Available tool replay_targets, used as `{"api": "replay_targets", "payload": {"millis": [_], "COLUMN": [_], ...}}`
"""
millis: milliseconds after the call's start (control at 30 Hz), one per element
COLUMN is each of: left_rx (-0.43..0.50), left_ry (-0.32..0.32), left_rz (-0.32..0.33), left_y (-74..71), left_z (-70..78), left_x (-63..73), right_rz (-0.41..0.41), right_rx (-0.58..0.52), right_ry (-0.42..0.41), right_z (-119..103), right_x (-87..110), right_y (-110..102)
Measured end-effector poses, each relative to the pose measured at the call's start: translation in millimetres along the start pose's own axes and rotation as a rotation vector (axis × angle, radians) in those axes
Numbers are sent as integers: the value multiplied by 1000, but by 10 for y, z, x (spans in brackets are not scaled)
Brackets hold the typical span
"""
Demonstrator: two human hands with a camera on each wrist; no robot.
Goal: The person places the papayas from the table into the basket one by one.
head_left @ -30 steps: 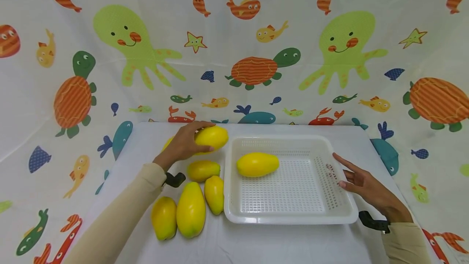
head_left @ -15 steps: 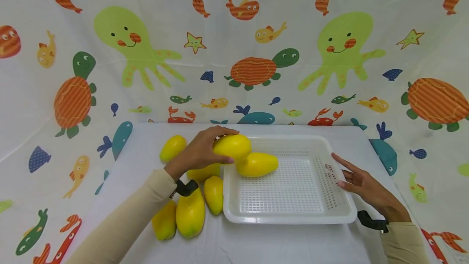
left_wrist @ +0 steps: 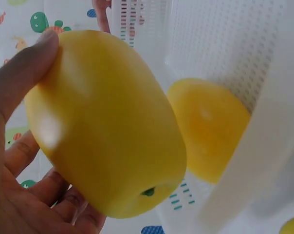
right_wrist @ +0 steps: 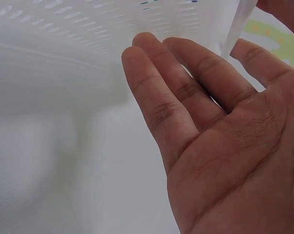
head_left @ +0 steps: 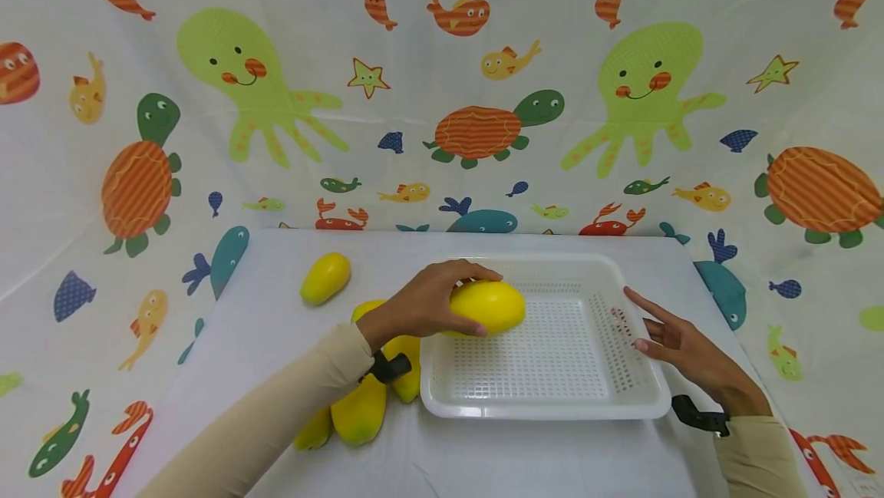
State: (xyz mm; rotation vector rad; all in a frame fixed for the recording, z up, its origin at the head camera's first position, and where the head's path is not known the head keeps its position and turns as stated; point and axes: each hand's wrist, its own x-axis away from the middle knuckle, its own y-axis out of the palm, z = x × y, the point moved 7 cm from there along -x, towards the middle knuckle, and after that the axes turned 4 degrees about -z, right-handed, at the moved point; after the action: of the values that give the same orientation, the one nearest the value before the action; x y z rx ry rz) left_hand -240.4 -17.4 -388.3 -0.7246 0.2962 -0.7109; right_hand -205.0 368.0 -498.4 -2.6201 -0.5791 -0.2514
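My left hand (head_left: pixel 428 302) grips a yellow mango (head_left: pixel 489 306), thumb on one side and fingers on the other, over the left part of a white plastic basket (head_left: pixel 545 412). In the left wrist view the held mango (left_wrist: pixel 108 126) shows its small dark stem end. Behind it a second mango (left_wrist: pixel 208 129) lies inside the basket; in the head view the hand and held mango hide it. My right hand (head_left: pixel 691 352) rests at the basket's right rim. The right wrist view shows its fingers (right_wrist: pixel 161 107) nearly straight against the outside of the perforated wall.
Left of the basket lie more mangoes: one (head_left: pixel 326 278) alone at the back, and several (head_left: pixel 359 410) nearer the front, partly covered by the left forearm. A white cloth (head_left: pixel 483 460) covers the table. Behind it hangs a sea-animal print curtain (head_left: pixel 414 61).
My left hand has carried the mango from the table's left side rightward over the basket's rim, and lower in the last half second. The right hand stays at the rim.
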Motion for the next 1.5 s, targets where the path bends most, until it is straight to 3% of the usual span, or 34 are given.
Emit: {"api": "replay_targets", "payload": {"millis": [167, 600, 900, 1233, 1500], "left_rx": [-4, -32, -139, -177, -213], "left_ry": [4, -102, -130, -157, -173], "left_rz": [-38, -106, -105, -123, -127], "left_y": [162, 440, 485, 511, 621], "left_z": [14, -165, -223, -251, -279], "left_x": [-109, -202, -211, -215, -197], "right_rz": [3, -11, -5, -6, -3], "right_rx": [-4, 11, 5, -16, -8], "right_ry": [4, -12, -9, -10, -16], "right_z": [8, -6, 7, -4, -3], "right_x": [5, 3, -9, -11, -6], "right_y": [2, -11, -8, -6, 0]}}
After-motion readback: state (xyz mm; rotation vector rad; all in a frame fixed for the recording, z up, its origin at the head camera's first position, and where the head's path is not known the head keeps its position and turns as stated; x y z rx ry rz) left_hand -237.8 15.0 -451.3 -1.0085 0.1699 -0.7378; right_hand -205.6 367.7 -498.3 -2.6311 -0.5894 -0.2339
